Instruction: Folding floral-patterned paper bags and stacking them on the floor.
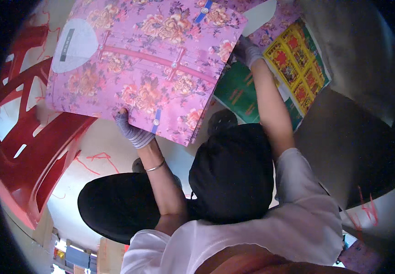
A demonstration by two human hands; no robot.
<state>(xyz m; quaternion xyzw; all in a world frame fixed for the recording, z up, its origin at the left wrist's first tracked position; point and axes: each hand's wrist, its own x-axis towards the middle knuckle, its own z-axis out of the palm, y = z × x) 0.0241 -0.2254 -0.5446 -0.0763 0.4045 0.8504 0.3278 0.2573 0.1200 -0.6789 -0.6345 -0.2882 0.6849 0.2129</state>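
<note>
A large stack of pink floral printed paper sheets point(138, 73), with the shape of a jacket printed on it, tilts in front of me. My left hand point(132, 130), in a grey striped glove with bare fingertips, is closed on the stack's lower edge, thumb on top. At the right edge, my right hand point(248, 51), in a similar glove, grips the sheets; its fingers are mostly hidden. Several layers show along the lower right corner. Below my right forearm lies a green and yellow printed sheet point(298, 68), partly covered.
On the left stands a red plastic chair point(60, 137) with slots in it. A large dark rounded surface point(353, 146) is to the right. My knees in black trousers point(234, 173) are beneath the sheets. The pale floor point(99, 157) bears red scribbles. Boxes point(110, 255) appear at the lower left.
</note>
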